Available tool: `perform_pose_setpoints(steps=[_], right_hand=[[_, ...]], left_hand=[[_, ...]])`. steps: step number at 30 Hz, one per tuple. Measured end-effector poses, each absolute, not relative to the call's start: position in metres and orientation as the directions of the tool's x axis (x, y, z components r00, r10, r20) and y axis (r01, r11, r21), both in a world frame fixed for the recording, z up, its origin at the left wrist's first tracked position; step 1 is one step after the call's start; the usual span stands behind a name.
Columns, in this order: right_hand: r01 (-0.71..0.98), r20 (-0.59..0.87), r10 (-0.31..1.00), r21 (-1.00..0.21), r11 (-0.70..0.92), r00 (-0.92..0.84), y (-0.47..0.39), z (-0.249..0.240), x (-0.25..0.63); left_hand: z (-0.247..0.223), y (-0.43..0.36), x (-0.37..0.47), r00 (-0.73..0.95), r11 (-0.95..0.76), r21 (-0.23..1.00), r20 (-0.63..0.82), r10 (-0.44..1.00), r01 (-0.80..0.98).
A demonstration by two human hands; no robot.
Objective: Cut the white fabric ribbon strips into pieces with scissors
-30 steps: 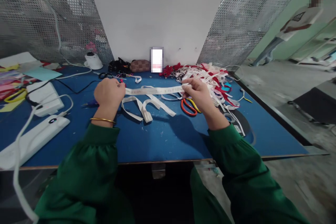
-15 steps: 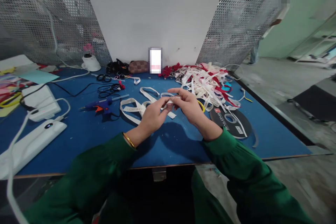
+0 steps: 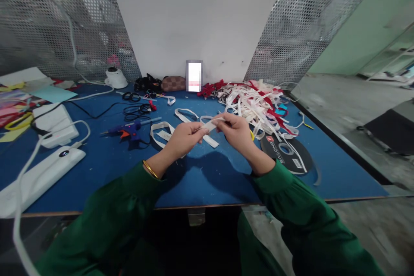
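Note:
Between my two hands a white ribbon [image 3: 209, 126] is stretched just above the blue table. My left hand [image 3: 183, 139] pinches its left part between thumb and fingers. The right part is pinched by my right hand [image 3: 235, 131], a short way off. Loops of printed white ribbon [image 3: 159, 127] lie behind and left of my left hand, and a loose ribbon end [image 3: 211, 141] shows below the held piece. Yellow scissors handles [image 3: 252, 135] are partly hidden behind my right hand.
A blue glue gun [image 3: 127, 132] lies left of my hands. On the right are a black ribbon spool [image 3: 286, 150] and a heap of white and red ribbons [image 3: 252, 99]. A lit phone [image 3: 194, 76] leans on the white board [image 3: 194, 26]. A white power bank [image 3: 42, 177] sits far left.
My hands have moved apart from near-touching, my left hand shifting left, and more of the white ribbon shows between them. The view has shifted slightly; the person in the background is out of sight.

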State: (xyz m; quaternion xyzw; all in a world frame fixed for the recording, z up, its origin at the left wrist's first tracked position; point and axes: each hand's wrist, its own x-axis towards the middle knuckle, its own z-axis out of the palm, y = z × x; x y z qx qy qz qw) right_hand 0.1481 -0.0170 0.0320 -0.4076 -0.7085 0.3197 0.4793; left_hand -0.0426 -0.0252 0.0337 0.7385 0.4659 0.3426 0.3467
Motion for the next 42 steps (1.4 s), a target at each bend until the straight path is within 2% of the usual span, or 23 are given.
perform_pose_setpoints(steps=[5, 7, 9, 10, 12, 14, 16, 18, 20, 21, 23, 26, 31, 35, 42], right_hand=[[0.16, 0.411, 0.904, -0.906, 0.391, 0.12, -0.004, 0.042, 0.164], [0.074, 0.371, 0.913, -0.929, 0.363, 0.172, 0.002, 0.044, 0.171], [0.012, 0.308, 0.938, -0.951, 0.31, 0.157, 0.005, 0.043, 0.173], [-0.001, 0.279, 0.95, -0.96, 0.282, 0.138, 0.005, 0.042, 0.172], [0.009, 0.235, 0.968, -0.972, 0.235, 0.089, 0.004, 0.037, 0.167], [0.058, 0.234, 0.972, -0.971, 0.232, 0.03, 0.002, 0.03, 0.159], [0.131, 0.257, 0.966, -0.957, 0.26, -0.04, -0.003, 0.023, 0.151], [0.197, 0.271, 0.958, -0.938, 0.284, -0.093, -0.007, 0.018, 0.143], [0.252, 0.287, 0.95, -0.917, 0.31, -0.126, -0.012, 0.014, 0.138], [0.273, 0.299, 0.944, -0.905, 0.327, -0.141, -0.014, 0.013, 0.136], [0.291, 0.324, 0.934, -0.888, 0.355, -0.151, -0.019, 0.012, 0.132], [0.257, 0.337, 0.932, -0.896, 0.361, -0.135, -0.023, 0.012, 0.129], [0.241, 0.337, 0.929, -0.899, 0.365, -0.151, -0.023, 0.009, 0.129], [0.298, 0.339, 0.932, -0.884, 0.361, -0.125, -0.02, 0.006, 0.129], [0.265, 0.298, 0.94, -0.905, 0.334, -0.168, -0.018, 0.0, 0.126]], left_hand=[[0.049, -0.017, -0.059, 0.217, -0.246, 0.877, 0.167, 0.962, 0.412], [0.058, -0.012, -0.076, 0.144, -0.251, 0.867, 0.208, 0.967, 0.431], [0.068, -0.006, -0.097, 0.072, -0.223, 0.82, 0.219, 0.973, 0.527], [0.073, -0.004, -0.108, 0.032, -0.202, 0.75, 0.235, 0.971, 0.63], [0.078, 0.0, -0.127, -0.041, -0.091, 0.531, 0.232, 0.972, 0.842], [0.077, 0.003, -0.136, -0.115, 0.029, 0.354, 0.224, 0.968, 0.935], [0.071, 0.003, -0.13, -0.083, -0.012, 0.282, 0.324, 0.942, 0.959], [0.063, -0.001, -0.111, 0.047, -0.211, 0.345, 0.426, 0.904, 0.915], [0.055, -0.008, -0.085, 0.188, -0.388, 0.535, 0.39, 0.902, 0.751], [0.052, -0.012, -0.072, 0.26, -0.416, 0.64, 0.328, 0.908, 0.646], [0.044, -0.019, -0.053, 0.371, -0.411, 0.773, 0.244, 0.896, 0.484], [0.03, -0.022, -0.043, 0.304, -0.303, 0.852, 0.181, 0.935, 0.426], [0.019, -0.017, -0.047, 0.222, -0.191, 0.91, 0.113, 0.968, 0.369], [0.024, -0.022, -0.046, 0.226, -0.228, 0.874, 0.14, 0.964, 0.429], [0.026, -0.026, -0.046, 0.193, -0.223, 0.853, 0.147, 0.97, 0.472]])
